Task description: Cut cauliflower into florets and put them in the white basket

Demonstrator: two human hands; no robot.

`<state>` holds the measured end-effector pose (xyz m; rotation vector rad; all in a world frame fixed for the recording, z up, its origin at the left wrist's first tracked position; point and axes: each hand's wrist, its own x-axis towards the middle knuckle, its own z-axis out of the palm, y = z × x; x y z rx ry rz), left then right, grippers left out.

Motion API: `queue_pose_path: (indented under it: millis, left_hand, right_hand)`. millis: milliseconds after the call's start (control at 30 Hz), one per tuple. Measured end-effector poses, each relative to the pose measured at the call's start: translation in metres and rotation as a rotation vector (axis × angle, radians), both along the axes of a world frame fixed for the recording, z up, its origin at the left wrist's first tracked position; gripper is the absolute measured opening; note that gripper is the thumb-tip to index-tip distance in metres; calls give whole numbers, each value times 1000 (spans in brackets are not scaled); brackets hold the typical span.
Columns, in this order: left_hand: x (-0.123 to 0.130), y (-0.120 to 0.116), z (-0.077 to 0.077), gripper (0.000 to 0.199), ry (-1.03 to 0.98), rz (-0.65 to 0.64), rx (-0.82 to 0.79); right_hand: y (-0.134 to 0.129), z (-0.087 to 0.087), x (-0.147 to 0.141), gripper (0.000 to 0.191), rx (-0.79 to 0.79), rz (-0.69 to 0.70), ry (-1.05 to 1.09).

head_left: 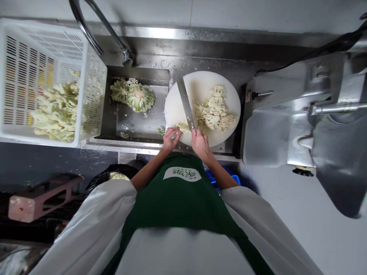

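Note:
My right hand [200, 144] is wrapped round the handle of a broad kitchen knife [185, 102], whose blade points away from me over a round white cutting board [174, 105]. At the board's near left edge, my left hand [171, 139] is closed on a small pale piece of cauliflower [183, 126], partly hidden by the fingers. Right of the blade lies a heap of cut cauliflower florets [216, 112]. Some of these florets sit close to the knife's lower end.
Left of the board, a steel sink [134, 128] holds cauliflower heads [139, 96] under a curved faucet [126, 55]. A white plastic basket [93, 91] of cauliflower pieces [59, 110] stands farther left. On the right is a metal slicing machine [295, 133].

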<state>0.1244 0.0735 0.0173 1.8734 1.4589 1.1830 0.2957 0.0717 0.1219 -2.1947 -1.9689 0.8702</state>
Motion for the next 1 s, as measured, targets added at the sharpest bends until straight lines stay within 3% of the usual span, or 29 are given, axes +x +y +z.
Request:
queue_pose_path:
  millis: [233, 567, 700, 867, 1000]
  left_hand:
    - [3, -3, -4, 26, 18, -8, -25]
    - [1, -1, -13, 20, -54, 10, -57]
    - [-2, 3, -11, 19, -80, 47, -48]
    - [-5, 15, -13, 16, 40, -219, 14]
    - [-6, 23, -16, 17, -9, -76, -51]
  right_hand:
    - [-21, -3, -27, 39, 40, -26, 7]
    - [7, -38, -45, 42, -74, -33, 5]
    - [19, -41, -32, 40, -61, -32, 51]
    - [23, -46, -3, 46, 0, -80, 55]
    - [22, -49, 7, 46, 11, -81, 25]
